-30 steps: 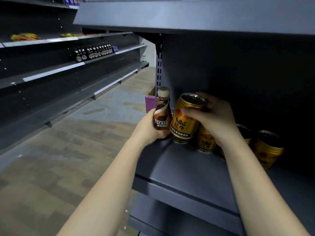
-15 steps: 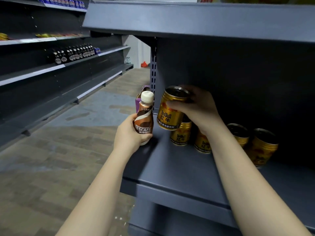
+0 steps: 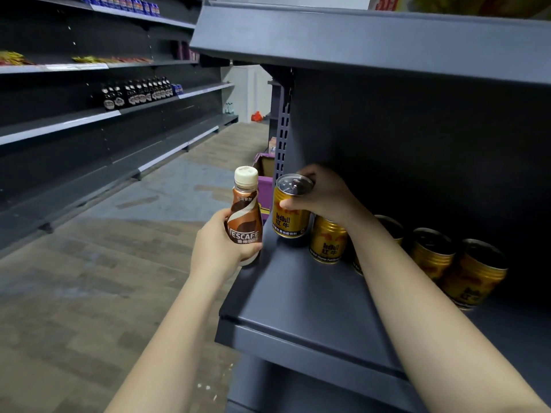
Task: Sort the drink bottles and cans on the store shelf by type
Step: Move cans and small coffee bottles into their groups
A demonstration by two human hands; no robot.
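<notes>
Two upright: bottle (image 3: 245, 214) cap-up, can (image 3: 289, 207) seemingly vertical

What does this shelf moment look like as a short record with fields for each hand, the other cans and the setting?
left hand: grips brown Nescafe coffee bottle with cream cap, held off the shelf's left end
right hand: grips upright gold Red Bull can by its top
other cans: four gold cans stand in a row to the right
setting: dark grey metal store shelf
</notes>
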